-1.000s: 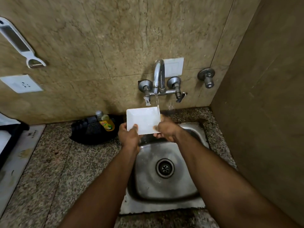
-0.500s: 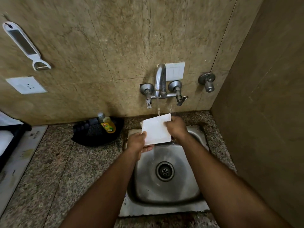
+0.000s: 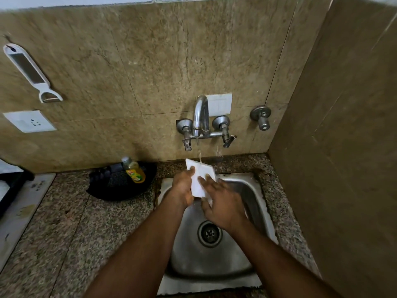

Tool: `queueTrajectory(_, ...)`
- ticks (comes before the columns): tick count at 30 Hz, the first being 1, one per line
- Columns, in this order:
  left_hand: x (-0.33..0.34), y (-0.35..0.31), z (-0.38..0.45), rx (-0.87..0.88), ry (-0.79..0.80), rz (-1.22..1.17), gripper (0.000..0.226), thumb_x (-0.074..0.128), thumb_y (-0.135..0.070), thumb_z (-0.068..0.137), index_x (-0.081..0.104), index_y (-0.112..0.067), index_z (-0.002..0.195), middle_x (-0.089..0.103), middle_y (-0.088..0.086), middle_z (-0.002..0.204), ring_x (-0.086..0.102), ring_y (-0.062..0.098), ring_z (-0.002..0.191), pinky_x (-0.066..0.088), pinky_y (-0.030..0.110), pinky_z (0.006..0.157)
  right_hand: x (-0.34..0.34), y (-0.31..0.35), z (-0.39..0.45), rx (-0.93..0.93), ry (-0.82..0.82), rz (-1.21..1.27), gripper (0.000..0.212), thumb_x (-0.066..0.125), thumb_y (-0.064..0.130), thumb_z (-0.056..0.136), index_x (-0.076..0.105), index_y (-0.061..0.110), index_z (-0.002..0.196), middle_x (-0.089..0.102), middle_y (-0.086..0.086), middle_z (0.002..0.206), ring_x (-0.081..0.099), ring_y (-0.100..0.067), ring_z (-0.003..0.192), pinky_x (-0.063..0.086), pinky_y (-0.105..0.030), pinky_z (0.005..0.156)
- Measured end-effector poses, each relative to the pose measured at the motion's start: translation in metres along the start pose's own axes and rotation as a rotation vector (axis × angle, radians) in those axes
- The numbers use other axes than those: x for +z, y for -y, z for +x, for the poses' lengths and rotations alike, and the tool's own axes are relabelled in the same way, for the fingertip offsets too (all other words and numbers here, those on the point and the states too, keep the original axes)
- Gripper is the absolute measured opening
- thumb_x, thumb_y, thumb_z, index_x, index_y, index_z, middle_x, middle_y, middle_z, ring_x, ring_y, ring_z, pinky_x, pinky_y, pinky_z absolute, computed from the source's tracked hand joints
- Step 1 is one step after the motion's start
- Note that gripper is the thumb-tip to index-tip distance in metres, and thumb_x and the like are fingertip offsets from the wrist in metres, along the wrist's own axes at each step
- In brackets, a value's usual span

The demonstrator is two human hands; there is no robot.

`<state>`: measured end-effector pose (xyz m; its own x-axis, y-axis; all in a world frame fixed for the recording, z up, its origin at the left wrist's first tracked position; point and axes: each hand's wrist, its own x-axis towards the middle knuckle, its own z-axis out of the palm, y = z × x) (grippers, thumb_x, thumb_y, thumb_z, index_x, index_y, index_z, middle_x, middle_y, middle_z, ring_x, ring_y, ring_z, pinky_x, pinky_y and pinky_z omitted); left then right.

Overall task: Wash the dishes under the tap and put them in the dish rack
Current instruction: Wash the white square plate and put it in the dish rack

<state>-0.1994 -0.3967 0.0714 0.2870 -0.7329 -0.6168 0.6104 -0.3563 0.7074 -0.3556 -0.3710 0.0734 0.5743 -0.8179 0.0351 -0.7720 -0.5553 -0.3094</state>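
**Dish turned on edge under the running tap**

Since half a second ago the white square dish [image 3: 200,179] has swung from a broad, face-up tilt to a narrower, more upright slant, and the right hand [image 3: 223,203] has come off its far corner to lie across its near face. The left hand [image 3: 183,188] grips the dish's left edge, thumb curled over the front. The right hand's fingers are spread and fairly straight, pressing flat on the white surface rather than curling round it. The dish is held in the air above the back rim of the steel sink [image 3: 253,190], its top corner under the thin stream of water falling from the tap [image 3: 200,117].

The sink is set into a speckled granite counter [image 3: 86,233], its round drain [image 3: 210,234] showing between the forearms. Mottled tan tiles [image 3: 150,61] cover the wall behind and the side wall to the right. On the back wall hang a white peeler [image 3: 30,72], a white socket plate [image 3: 29,121] and a separate valve [image 3: 261,117]. Left of the sink, a black dish rack [image 3: 116,183] holds a yellow soap bottle [image 3: 134,169].
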Motion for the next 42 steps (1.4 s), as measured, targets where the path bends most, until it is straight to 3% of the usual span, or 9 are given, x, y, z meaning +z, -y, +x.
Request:
queueTrajectory(3, 0.001, 0.008, -0.004, 0.059, 0.019, 0.043, 0.028, 0.051, -0.022, 0.108, 0.064, -0.008, 0.128, 0.072, 0.019, 0.118, 0.071, 0.034, 0.101, 0.056, 0.052, 0.097, 0.006, 0.002, 0.009, -0.027, 0.018, 0.102, 0.067, 0.022, 0.047, 0.098, 0.022, 0.028, 0.163, 0.019, 0.002, 0.171, 0.008, -0.023, 0.159, 0.029, -0.048, 0.123)
queueTrajectory(6, -0.004, 0.016, -0.004, 0.055, 0.046, -0.040, 0.028, 0.050, -0.026, 0.108, 0.066, -0.013, 0.127, 0.074, 0.017, 0.119, 0.070, 0.034, 0.111, 0.052, 0.053, 0.105, 0.009, 0.000, 0.028, -0.003, 0.029, 0.147, 0.068, 0.012, 0.046, 0.098, 0.014, 0.030, 0.164, 0.009, 0.008, 0.172, 0.002, -0.021, 0.160, 0.024, -0.050, 0.124)
queueTrajectory(12, -0.010, 0.011, -0.001, 0.100, 0.033, -0.037, 0.027, 0.048, -0.020, 0.108, 0.067, -0.015, 0.127, 0.077, 0.013, 0.113, 0.073, 0.032, 0.104, 0.054, 0.054, 0.102, 0.015, 0.010, 0.047, 0.137, -0.034, 0.395, 0.069, 0.042, 0.032, 0.105, 0.007, 0.033, 0.164, -0.002, -0.002, 0.173, 0.004, -0.024, 0.159, 0.024, -0.041, 0.125)
queueTrajectory(16, -0.020, 0.010, 0.004, 0.100, 0.005, -0.053, 0.026, 0.049, -0.021, 0.107, 0.066, -0.017, 0.126, 0.076, 0.015, 0.118, 0.071, 0.038, 0.110, 0.052, 0.063, 0.100, 0.018, 0.002, 0.065, 0.365, -0.039, 0.597, 0.072, 0.054, 0.038, 0.102, 0.019, 0.026, 0.164, 0.014, -0.013, 0.171, 0.015, -0.030, 0.157, 0.020, -0.041, 0.127)
queueTrajectory(20, -0.030, 0.013, 0.006, 0.083, -0.031, -0.097, 0.029, 0.055, -0.026, 0.103, 0.066, -0.014, 0.127, 0.073, 0.020, 0.123, 0.068, 0.045, 0.115, 0.047, 0.073, 0.098, 0.007, -0.012, 0.081, 0.461, -0.075, 0.830, 0.073, 0.070, 0.024, 0.094, 0.037, 0.024, 0.158, 0.051, -0.002, 0.153, 0.051, -0.022, 0.137, 0.041, -0.037, 0.117)
queueTrajectory(24, -0.039, 0.012, 0.005, -0.026, -0.080, -0.127, 0.062, 0.066, -0.052, 0.086, 0.066, -0.010, 0.131, 0.070, 0.024, 0.125, 0.066, 0.051, 0.115, 0.042, 0.080, 0.097, -0.005, -0.017, 0.088, 0.517, 0.007, 0.962, 0.050, 0.075, 0.007, 0.086, 0.063, 0.022, 0.132, 0.071, 0.000, 0.123, 0.069, -0.021, 0.109, 0.057, -0.050, 0.098)
queueTrajectory(28, -0.043, 0.017, 0.014, -0.048, -0.158, -0.128, 0.069, 0.070, -0.060, 0.077, 0.069, -0.012, 0.126, 0.074, 0.022, 0.118, 0.070, 0.050, 0.107, 0.046, 0.080, 0.091, -0.007, -0.012, 0.085, 0.496, 0.019, 0.997, 0.042, 0.075, 0.002, 0.086, 0.067, 0.018, 0.123, 0.073, 0.001, 0.115, 0.070, -0.019, 0.102, 0.059, -0.049, 0.094)
queueTrajectory(33, -0.035, 0.010, 0.009, 0.043, -0.254, -0.033, 0.045, 0.065, -0.053, 0.093, 0.069, -0.015, 0.117, 0.079, 0.012, 0.104, 0.076, 0.039, 0.094, 0.056, 0.070, 0.084, -0.012, -0.010, 0.087, 0.501, -0.013, 1.087, 0.041, 0.073, -0.003, 0.086, 0.067, 0.016, 0.122, 0.075, -0.002, 0.112, 0.071, -0.020, 0.101, 0.060, -0.049, 0.092)
queueTrajectory(42, -0.017, -0.005, 0.001, 0.209, -0.114, 0.138, 0.031, 0.056, -0.009, 0.101, 0.072, -0.020, 0.126, 0.076, 0.006, 0.119, 0.074, 0.031, 0.108, 0.062, 0.053, 0.086, -0.028, -0.023, 0.097, 0.754, -0.203, 1.461, 0.024, 0.064, -0.003, 0.095, 0.065, 0.019, 0.105, 0.073, -0.006, 0.108, 0.070, -0.027, 0.097, 0.061, -0.050, 0.085)
